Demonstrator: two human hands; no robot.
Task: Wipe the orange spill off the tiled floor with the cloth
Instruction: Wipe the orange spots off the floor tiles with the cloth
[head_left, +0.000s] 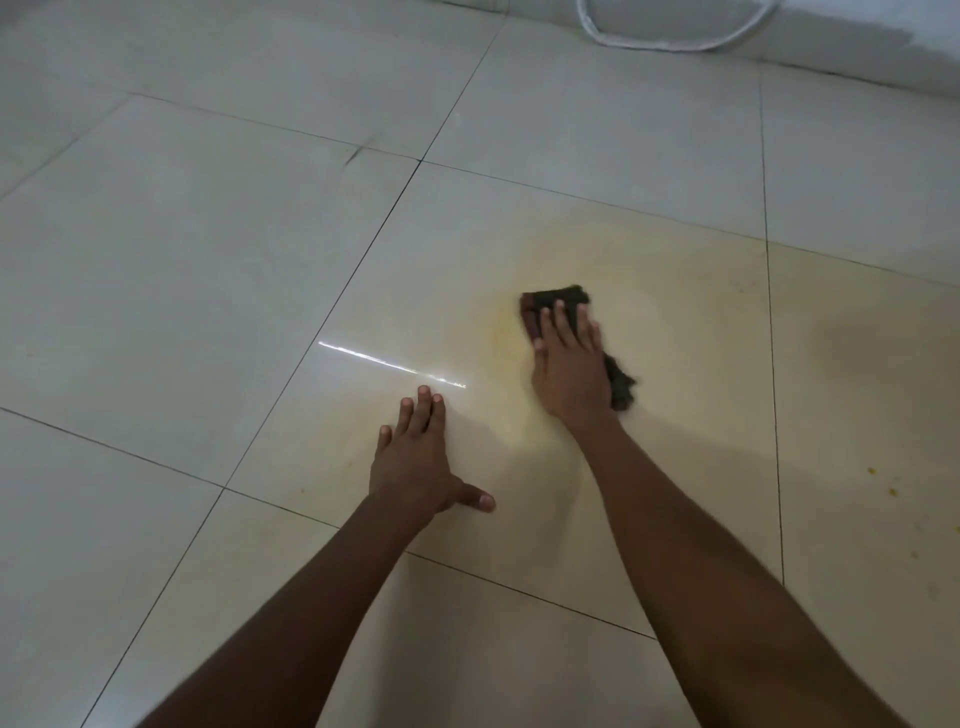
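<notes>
While the left hand (415, 462) lies flat with fingers spread on the pale glossy tiled floor (208, 270), the right hand (569, 364) presses straight fingers on a dark crumpled cloth (558, 301), touching the faint orange-yellow spill smear (506, 332) on its left edge.

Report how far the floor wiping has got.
Done: no thick puddle shows, only a thin orange film smeared over the tile. In hand: the right hand presses the dark cloth flat on that film; the left hand braces on the floor. Left: the yellowish haze and small orange specks at right.
</notes>
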